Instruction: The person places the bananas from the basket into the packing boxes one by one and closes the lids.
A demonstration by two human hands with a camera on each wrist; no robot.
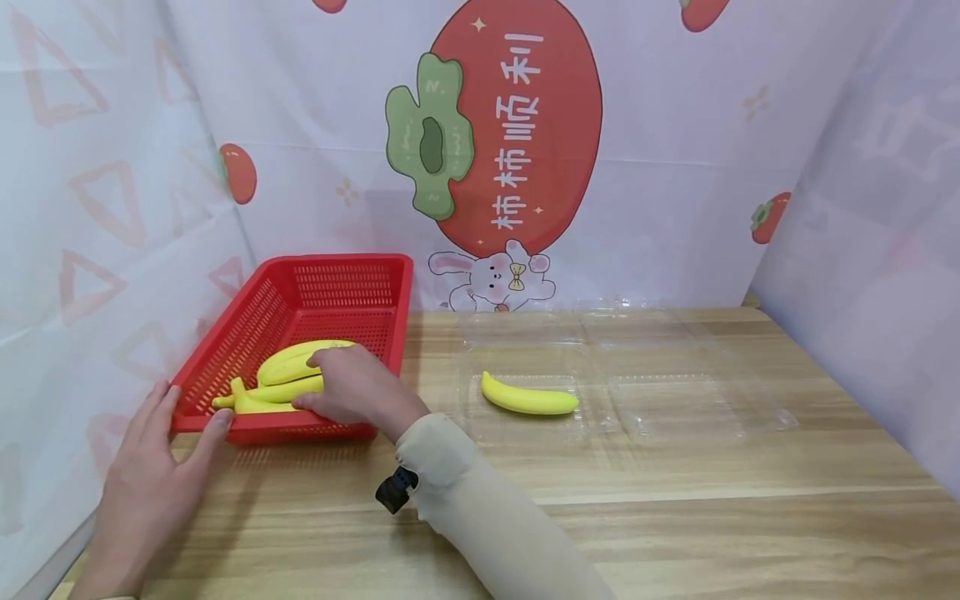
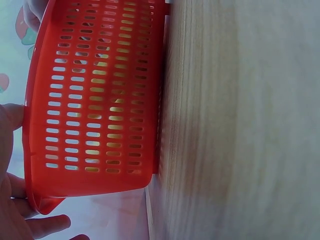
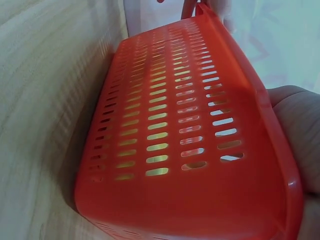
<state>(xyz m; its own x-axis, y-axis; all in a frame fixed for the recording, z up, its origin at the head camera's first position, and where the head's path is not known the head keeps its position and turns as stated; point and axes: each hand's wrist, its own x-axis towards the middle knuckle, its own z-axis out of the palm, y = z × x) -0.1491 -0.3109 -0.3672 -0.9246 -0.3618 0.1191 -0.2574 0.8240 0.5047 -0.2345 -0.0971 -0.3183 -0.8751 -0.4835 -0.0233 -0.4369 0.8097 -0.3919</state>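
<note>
Several yellow bananas (image 1: 281,392) lie in the near part of a red plastic basket (image 1: 348,287). My right hand (image 1: 356,385) reaches over the basket's near right side, thumb and index finger at the right ends of the bananas. Its other fingers are hidden, so I cannot tell whether it grips one. My left hand (image 1: 153,471) rests on the near left corner, thumb at the front rim and extended fingers along the left side. Both wrist views show the slotted basket wall (image 2: 95,107), with yellow behind it. Another banana (image 1: 528,396) lies in a clear plastic tray (image 1: 487,429).
A second clear compartment (image 1: 675,408) adjoins the tray's right side, with clear lids standing behind. These sit on a wood-grain table (image 1: 675,517). A printed cloth (image 1: 660,192) hangs at the back, and pale cloth walls (image 1: 75,208) flank the table.
</note>
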